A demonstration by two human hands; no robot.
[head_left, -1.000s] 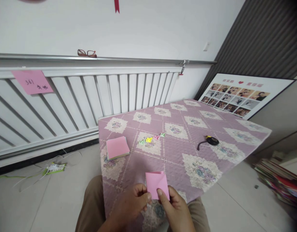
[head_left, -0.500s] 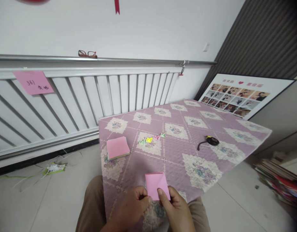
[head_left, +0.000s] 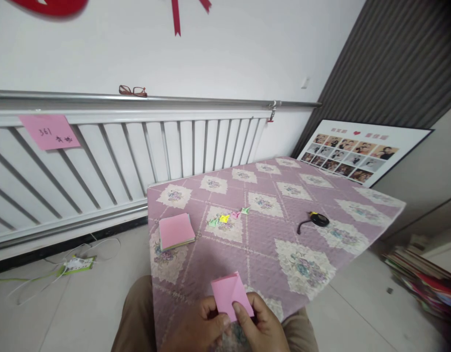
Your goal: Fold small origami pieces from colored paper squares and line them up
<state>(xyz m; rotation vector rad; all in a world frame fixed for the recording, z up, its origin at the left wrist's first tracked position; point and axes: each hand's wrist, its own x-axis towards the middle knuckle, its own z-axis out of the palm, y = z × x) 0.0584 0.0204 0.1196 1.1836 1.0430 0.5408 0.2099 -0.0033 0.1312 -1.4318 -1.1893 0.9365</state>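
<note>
Your left hand (head_left: 198, 330) and right hand (head_left: 262, 331) run off the bottom edge, wrists unseen. Your fingers (head_left: 238, 311) cover the near corner of the pink paper (head_left: 229, 292). The tiny folded pieces (head_left: 225, 218) on the tabletop (head_left: 269, 237) are too small to identify by shape.

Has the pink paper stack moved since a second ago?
No. The paper stack lies by the same flower patch of the tablecloth; only the view shifted.
</note>
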